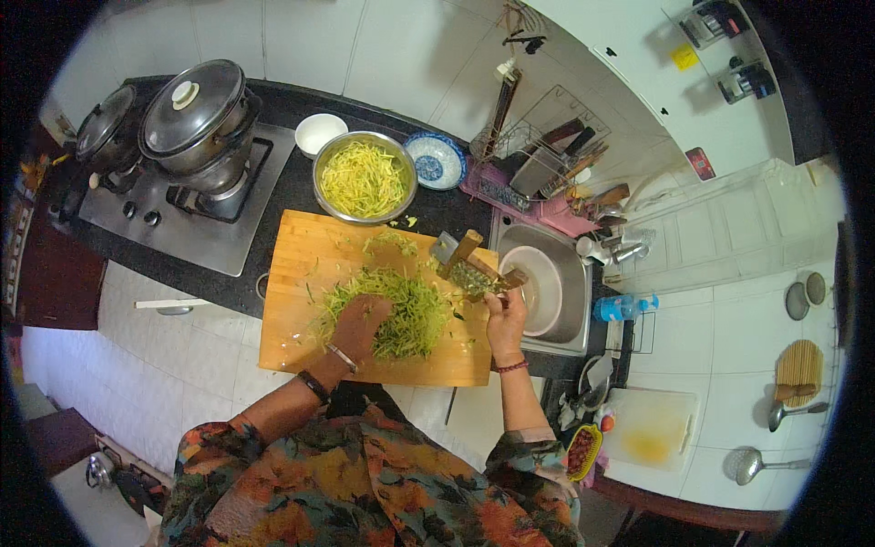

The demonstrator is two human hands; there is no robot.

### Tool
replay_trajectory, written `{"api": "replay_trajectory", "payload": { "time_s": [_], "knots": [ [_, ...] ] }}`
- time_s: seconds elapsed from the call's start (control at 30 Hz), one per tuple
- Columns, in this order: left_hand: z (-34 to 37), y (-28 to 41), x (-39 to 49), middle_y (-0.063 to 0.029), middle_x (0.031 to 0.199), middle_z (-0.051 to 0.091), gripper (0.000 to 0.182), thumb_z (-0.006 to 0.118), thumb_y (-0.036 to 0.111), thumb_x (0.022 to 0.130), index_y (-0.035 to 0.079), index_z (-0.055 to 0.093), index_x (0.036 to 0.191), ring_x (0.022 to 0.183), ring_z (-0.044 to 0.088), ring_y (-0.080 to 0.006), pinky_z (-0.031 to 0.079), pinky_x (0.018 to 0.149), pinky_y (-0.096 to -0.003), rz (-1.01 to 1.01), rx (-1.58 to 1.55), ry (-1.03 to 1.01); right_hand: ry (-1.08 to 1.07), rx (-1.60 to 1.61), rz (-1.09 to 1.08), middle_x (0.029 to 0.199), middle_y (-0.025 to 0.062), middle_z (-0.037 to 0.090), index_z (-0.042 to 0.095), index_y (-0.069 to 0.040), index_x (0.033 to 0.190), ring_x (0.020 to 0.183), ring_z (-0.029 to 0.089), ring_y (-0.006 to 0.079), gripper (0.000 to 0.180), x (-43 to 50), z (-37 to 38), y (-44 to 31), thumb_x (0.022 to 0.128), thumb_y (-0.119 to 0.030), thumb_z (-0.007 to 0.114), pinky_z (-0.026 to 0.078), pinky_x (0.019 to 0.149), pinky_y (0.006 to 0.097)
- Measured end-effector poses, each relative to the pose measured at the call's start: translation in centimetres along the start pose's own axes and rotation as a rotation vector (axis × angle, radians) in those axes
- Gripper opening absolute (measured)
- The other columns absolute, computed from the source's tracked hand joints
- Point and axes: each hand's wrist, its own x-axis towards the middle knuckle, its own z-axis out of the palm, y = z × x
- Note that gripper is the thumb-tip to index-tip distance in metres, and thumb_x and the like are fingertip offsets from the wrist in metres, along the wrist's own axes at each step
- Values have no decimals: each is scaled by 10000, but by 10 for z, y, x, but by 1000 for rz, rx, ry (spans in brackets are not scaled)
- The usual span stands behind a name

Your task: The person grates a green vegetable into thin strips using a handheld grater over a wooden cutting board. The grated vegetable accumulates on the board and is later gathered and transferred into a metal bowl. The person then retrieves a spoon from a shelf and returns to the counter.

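Observation:
My left hand (362, 325) rests on a pile of green vegetable shreds (410, 318) in the middle of a wooden cutting board (294, 267); its fingers are partly hidden, and a grip cannot be made out. At the board's right side my right hand (506, 321) holds a hand grater with a wooden end (472, 275), its surface flecked with green bits. A cleaver with a wooden handle (467, 245) lies by the grater, near the board's top right. Beyond the board stands a steel bowl (318, 184) full of yellow-green shreds.
A white bowl (321, 135) and a blue-patterned bowl (436, 161) flank the steel bowl. Lidded pots (198, 123) stand on the gas hob (256, 239) at left. The sink (580, 287) with a basin (536, 290) adjoins the board at right, below a knife rack (540, 157).

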Motion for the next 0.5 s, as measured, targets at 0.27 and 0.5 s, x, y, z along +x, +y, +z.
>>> {"api": "replay_trajectory", "payload": {
  "time_s": [0.27,0.5],
  "knots": [
    [-10,-5,15,-123,1096,676,231,651,160,911,45,673,1110,1009,639,-225,514,839,-341,338,255,-21,42,-155,-25,759,175,612,641,10,977,719,597,299,137,-9,2,-3,858,-59,630,476,670,385],
    [-21,-9,9,-113,1078,676,215,706,119,873,28,679,1066,976,649,-203,541,787,-332,222,198,-35,46,-80,-44,800,146,614,597,13,978,720,557,198,114,-9,2,-4,891,-51,635,460,677,328]
  ]
}}
